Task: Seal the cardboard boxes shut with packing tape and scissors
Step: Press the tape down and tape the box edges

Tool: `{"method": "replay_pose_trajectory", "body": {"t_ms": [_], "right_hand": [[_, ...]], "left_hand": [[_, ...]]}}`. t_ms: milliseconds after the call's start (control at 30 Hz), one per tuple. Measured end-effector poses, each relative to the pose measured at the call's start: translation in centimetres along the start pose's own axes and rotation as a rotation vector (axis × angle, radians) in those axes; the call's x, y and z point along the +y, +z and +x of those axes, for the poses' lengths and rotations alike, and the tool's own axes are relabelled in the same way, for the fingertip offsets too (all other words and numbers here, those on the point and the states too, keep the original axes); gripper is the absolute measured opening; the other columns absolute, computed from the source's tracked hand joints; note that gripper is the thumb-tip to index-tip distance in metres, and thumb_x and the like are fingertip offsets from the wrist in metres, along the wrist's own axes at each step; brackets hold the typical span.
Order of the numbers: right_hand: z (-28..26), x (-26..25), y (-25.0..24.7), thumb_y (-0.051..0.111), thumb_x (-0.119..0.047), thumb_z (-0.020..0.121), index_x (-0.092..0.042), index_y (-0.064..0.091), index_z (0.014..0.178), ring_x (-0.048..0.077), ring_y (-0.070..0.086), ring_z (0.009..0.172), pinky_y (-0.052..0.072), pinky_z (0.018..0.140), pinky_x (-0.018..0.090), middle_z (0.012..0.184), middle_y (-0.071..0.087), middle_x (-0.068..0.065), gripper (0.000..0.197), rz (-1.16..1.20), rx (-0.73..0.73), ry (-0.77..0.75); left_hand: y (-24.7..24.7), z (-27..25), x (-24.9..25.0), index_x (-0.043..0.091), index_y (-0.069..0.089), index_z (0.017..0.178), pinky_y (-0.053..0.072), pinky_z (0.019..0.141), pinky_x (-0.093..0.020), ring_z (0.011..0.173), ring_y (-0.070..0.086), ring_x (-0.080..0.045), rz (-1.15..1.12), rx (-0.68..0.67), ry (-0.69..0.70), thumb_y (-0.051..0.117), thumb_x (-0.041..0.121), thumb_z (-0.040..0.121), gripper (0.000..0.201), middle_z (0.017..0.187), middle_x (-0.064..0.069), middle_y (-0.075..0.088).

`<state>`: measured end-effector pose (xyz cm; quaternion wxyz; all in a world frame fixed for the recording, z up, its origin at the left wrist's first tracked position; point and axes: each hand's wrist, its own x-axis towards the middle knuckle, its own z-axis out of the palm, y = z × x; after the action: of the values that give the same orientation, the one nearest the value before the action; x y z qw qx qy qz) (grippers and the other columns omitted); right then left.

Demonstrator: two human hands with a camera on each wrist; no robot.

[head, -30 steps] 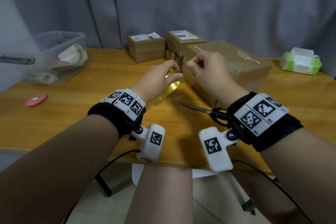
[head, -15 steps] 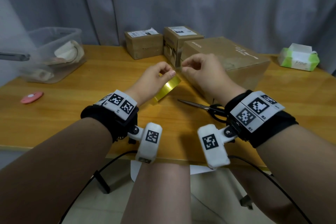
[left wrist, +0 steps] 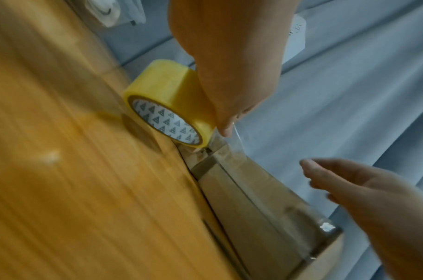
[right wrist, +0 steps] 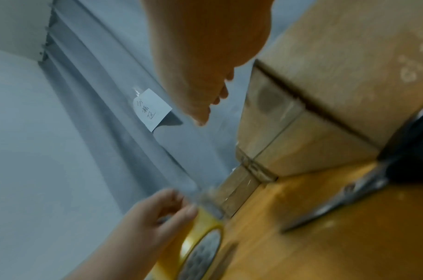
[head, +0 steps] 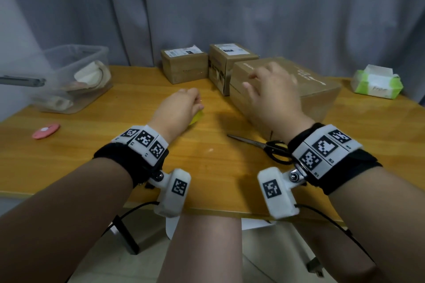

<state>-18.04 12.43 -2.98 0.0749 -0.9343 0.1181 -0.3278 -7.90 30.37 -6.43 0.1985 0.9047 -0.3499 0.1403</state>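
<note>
Overhead, left hand (head: 181,108) grips the tape roll (head: 196,117) on the counter (head: 115,145) at nine o'clock of the large box (head: 322,89), anchoring it; right hand (head: 271,89) spreads relaxed fingers. Left wrist: clear strip (left wrist: 265,189) spans toward box. Right wrist: scissors (right wrist: 349,199) wait nearby

A wooden table (head: 115,145) carries three cardboard boxes: a big box (head: 317,89), with two small boxes (head: 184,66) left of it. Scissors (head: 264,147) lie before it, a tissue pack (head: 377,85) right, a clear tub (head: 76,78) and what looks like a pink disc (head: 46,131) far left.
</note>
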Motion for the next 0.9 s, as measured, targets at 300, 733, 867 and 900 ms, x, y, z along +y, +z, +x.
{"method": "replay_pose_trajectory", "body": {"t_ms": [300, 733, 867, 900], "right_hand": [[1.8, 7.4, -1.6, 0.077, -0.044, 0.074, -0.020, 0.037, 0.143, 0.034, 0.040, 0.130, 0.036, 0.107, 0.043, 0.141, 0.045, 0.014, 0.084, -0.179, -0.461, 0.089], [-3.0, 12.8, -2.4, 0.074, -0.012, 0.082, -0.025, 0.014, 0.152, 0.025, 0.029, 0.140, 0.032, 0.106, 0.032, 0.154, 0.026, 0.010, 0.093, 0.385, -0.297, 0.405], [-3.1, 13.4, -2.0, 0.077, -0.020, 0.079, -0.024, 0.015, 0.151, 0.028, 0.050, 0.124, 0.046, 0.100, 0.045, 0.139, 0.050, 0.014, 0.096, 0.547, -0.152, 0.591], [-2.8, 13.4, -2.0, 0.078, -0.024, 0.079, -0.022, 0.021, 0.150, 0.028, 0.055, 0.118, 0.048, 0.097, 0.047, 0.133, 0.054, 0.016, 0.091, 0.559, -0.118, 0.609]], "left_hand": [[0.1, -0.1, -0.4, 0.011, 0.028, 0.136, 0.050, 0.074, -0.042, 0.083, 0.057, -0.028, 0.191, -0.293, -0.170, 0.059, 0.029, 0.092, 0.058, 0.089, -0.008, 0.054], [5.6, 5.4, 6.2, 0.006, 0.048, 0.132, 0.039, 0.093, -0.025, 0.117, 0.053, -0.023, -0.563, -0.341, -0.218, 0.045, 0.043, 0.096, 0.052, 0.127, 0.000, 0.055], [6.8, 5.0, 5.6, 0.002, 0.059, 0.119, 0.048, 0.089, -0.035, 0.101, 0.061, -0.025, -0.609, -0.223, -0.269, 0.049, 0.046, 0.094, 0.052, 0.114, -0.012, 0.066], [6.6, 5.0, 5.5, 0.000, 0.059, 0.120, 0.048, 0.092, -0.038, 0.104, 0.061, -0.026, -0.624, -0.159, -0.275, 0.049, 0.046, 0.094, 0.054, 0.115, -0.013, 0.065]]}}
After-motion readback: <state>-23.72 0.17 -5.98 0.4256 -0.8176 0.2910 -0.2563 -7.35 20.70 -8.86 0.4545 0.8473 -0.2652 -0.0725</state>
